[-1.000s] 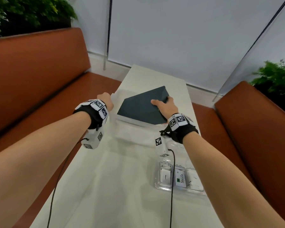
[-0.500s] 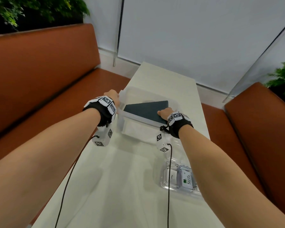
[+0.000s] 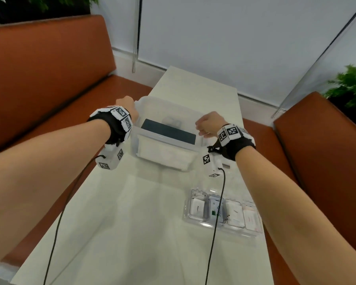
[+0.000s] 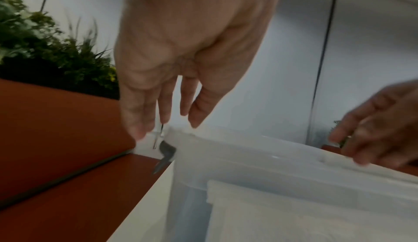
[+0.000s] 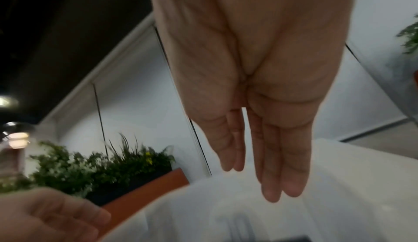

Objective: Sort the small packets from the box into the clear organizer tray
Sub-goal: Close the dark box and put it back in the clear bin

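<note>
Judging by the filled organizer tray [image 3: 253, 233] at lower right of the head view, sorting looks nearly finished. Left hand [image 3: 126, 103] hovers at the box [image 3: 164, 140] rim in mid-frame, fingers straight and slightly apart; right hand [image 3: 209, 123] above its right edge, fingers straight, together, empty. Packets [image 3: 196, 208] fill the compartments.
</note>
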Demonstrator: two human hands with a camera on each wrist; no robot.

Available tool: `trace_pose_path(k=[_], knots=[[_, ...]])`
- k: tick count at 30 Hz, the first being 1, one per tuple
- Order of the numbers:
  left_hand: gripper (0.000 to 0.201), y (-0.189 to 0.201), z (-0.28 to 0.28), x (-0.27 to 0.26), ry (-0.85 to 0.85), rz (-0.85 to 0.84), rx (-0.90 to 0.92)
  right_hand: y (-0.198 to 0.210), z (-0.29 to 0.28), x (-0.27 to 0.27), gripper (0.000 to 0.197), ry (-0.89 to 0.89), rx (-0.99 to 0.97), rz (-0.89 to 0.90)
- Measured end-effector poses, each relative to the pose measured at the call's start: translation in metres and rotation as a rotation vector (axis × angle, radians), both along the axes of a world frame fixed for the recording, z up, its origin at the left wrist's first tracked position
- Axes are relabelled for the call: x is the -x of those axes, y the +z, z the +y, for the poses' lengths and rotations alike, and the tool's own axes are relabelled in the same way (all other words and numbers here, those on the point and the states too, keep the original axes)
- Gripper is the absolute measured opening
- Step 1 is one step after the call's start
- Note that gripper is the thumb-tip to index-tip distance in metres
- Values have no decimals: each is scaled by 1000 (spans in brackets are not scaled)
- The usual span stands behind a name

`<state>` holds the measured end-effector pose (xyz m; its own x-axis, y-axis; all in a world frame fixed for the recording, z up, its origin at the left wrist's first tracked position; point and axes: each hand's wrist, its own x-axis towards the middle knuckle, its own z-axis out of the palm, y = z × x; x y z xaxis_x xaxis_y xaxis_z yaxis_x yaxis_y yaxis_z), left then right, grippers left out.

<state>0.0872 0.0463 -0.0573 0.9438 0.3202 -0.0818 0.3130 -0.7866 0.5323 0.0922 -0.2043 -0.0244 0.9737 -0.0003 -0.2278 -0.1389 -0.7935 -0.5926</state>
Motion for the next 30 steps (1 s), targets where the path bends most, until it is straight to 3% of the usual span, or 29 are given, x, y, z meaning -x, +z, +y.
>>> trace_pose_path(k=[5,9,15,21,25,30], knots=[[37,22,-64,4,-131,-156,-7,45,-87,11,18,-27,-72,-91],[36,28,-135,13,-307,-171,68,39,-168,20,23,-124,38,-79],[36,13,-223,21,-491,-111,-42,-43,-254,39,40,-60,297,3],[36,-2,-251,26,-480,-109,-106,-132,-272,53,52,168,338,170],[32,-5,-257,35,-462,-162,-60,-165,-273,58,45,94,297,174],[28,-3,-263,48,-495,-268,-2,-179,-274,66,25,-99,152,109]])
